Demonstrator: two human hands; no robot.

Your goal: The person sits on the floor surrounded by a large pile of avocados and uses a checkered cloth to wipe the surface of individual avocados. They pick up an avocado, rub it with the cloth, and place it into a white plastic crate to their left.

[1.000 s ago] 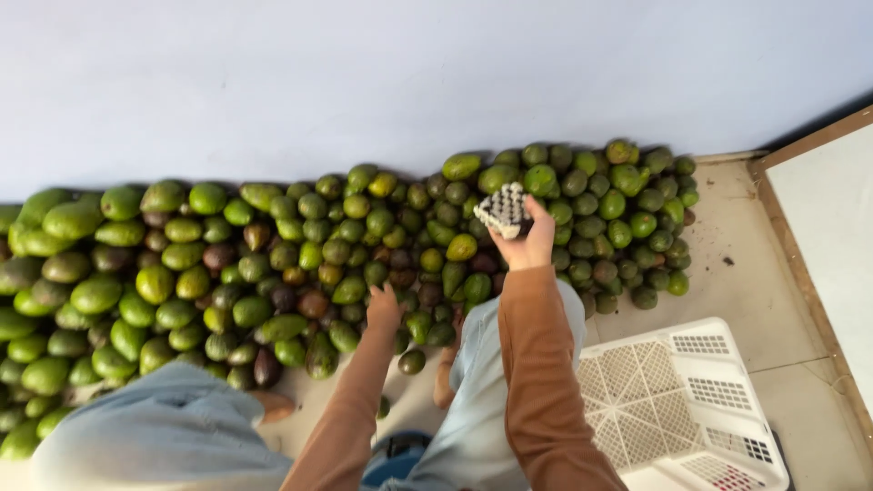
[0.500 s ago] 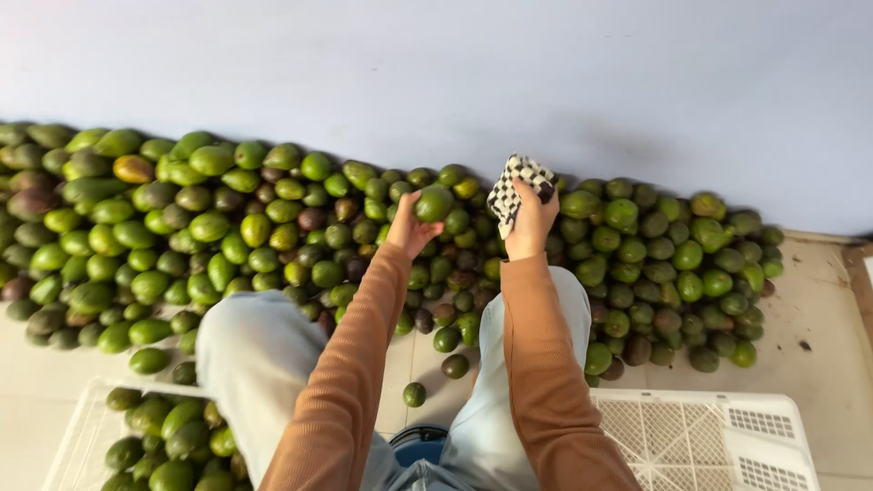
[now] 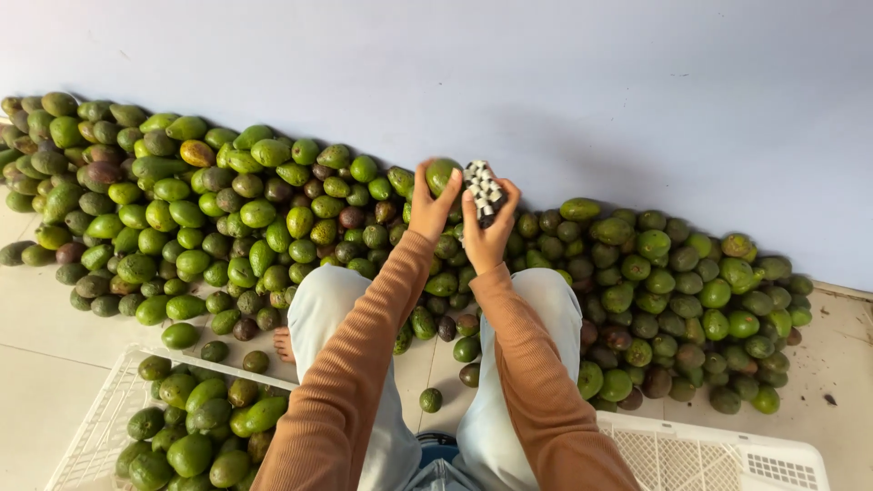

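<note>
My left hand (image 3: 427, 207) holds a green avocado (image 3: 443, 175) up in front of me. Right beside it, my right hand (image 3: 486, 232) grips a small roll of black-and-white stickers (image 3: 483, 189), almost touching the fruit. Both arms wear rust-orange sleeves and reach out over my knees in light jeans. Beyond the hands a long pile of green and dark avocados (image 3: 227, 200) lies on the floor along the pale wall.
A white plastic crate (image 3: 95, 418) at the lower left holds several avocados. A second white crate (image 3: 727, 455) sits at the lower right. A bare foot (image 3: 284, 344) shows by the pile. A few loose avocados (image 3: 430, 399) lie between my legs.
The view swung left, bringing the filled crate into sight. My left hand picked an avocado from the pile and raised it next to the sticker roll in my right hand.
</note>
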